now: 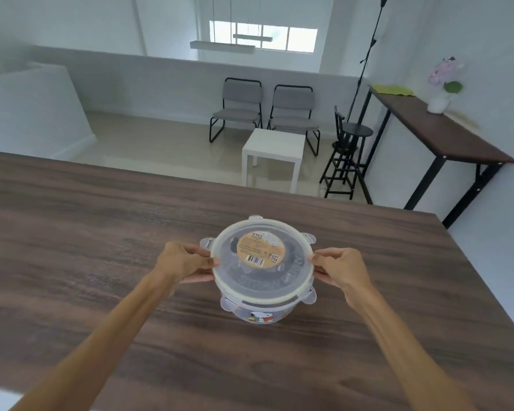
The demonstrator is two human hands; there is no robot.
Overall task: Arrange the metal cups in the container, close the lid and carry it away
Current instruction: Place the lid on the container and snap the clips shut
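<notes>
Plastic under both hands: your left hand (180, 262) pinches the lid (261, 256) rim on the container's left side, thumb on top, fingers curled under the edge. Your right hand (339, 268) does the same on the container's right side, fingers closed on the rim.

Step, as I judge it: lid is seated on the container (260, 310), but the clip tabs (309, 239) around the rim stick outward, so they look unlatched. You're at closing or about to lift; can't tell which. Next move probably calls for pressing each tab down against the container wall, then gripping under the rim with both hands and lifting level.

Container stands upright on the wood-grain desk (101, 247), near its far edge, right between your hands. Round, translucent greyish tub, cartoon dog print on the near wall. Lid is clear with a pale seal ring and a round tan sticker (260, 247) with barcode at centre. Dark shapes show through the lid, likely the metal cups, too blurred to count.

Beyond the container: floor, white side table (273, 149).
</notes>
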